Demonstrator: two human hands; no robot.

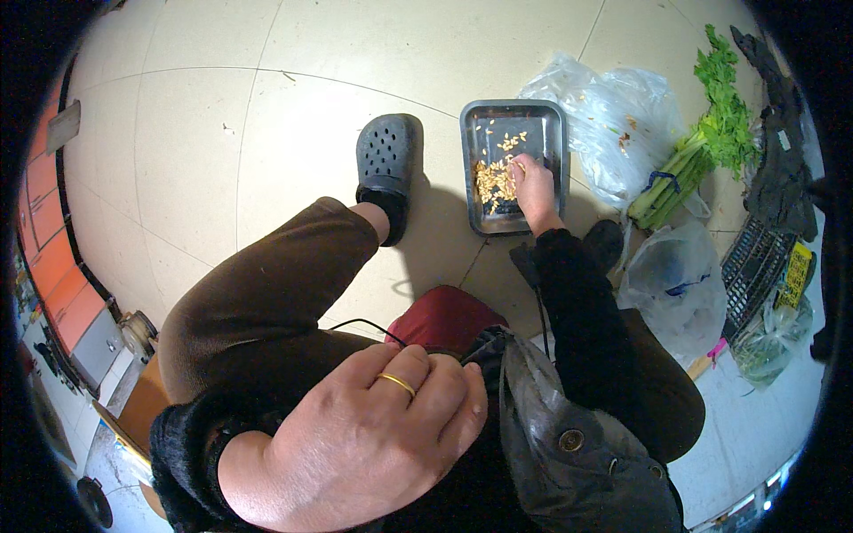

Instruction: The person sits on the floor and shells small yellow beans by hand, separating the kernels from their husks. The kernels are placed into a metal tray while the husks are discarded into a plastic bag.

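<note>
My right hand (535, 190) reaches down into a dark rectangular metal tray (562, 153) on the floor. Its fingertips are bunched among small golden seeds or grains (492, 183), so what they grip is hidden. Most of the grains lie in the left half of the tray, with a few scattered towards its far end. Close to the camera, my left hand (380, 426) is curled above my lap, with a gold ring on one finger. Its palm faces away, and whatever may be inside the fist cannot be seen.
Right of the tray lie a crumpled clear plastic bag (613, 120), tied celery (673, 180) and another plastic bag (673, 293). A black plastic crate (760, 276) stands farther right. My left foot wears a dark clog (386, 150). Orange cabinets (56, 266) line the left.
</note>
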